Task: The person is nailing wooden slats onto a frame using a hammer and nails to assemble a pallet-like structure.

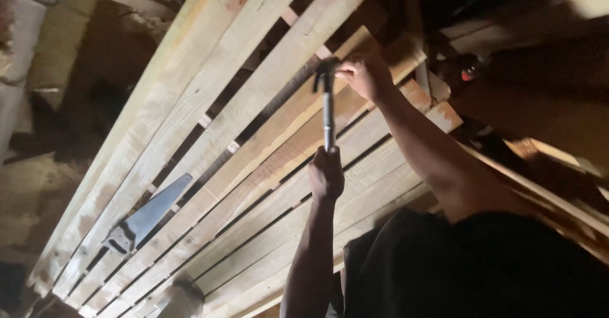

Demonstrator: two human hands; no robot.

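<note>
Basically we read this as a nailing step on the slatted wooden frame [254, 102], mid set-up, not mid swing. The left hand [326, 175] is clenched round the lower end of the hammer [328, 102], with its fingers wrapped tight on the handle. The hammer stands nearly straight up the view, and its dark head is up by the right hand [365, 77], close to it or touching it.

The right hand rests on a slat near the frame's far edge, fingers bunched toward the hammer head. We cannot tell whether they pinch a nail or just steady the board; it is too dark and too small. The hammer head sits over the slat at that spot, and we cannot say if it is in contact with the wood.

Also on the frame is a handsaw [149, 216], lying flat across the slats, well apart from both hands and untouched.

In our judgement, the next move calls for a short, controlled tap rather than a full blow, since the right fingers are right beside the strike point. The head needs to be lined up square first.
</note>
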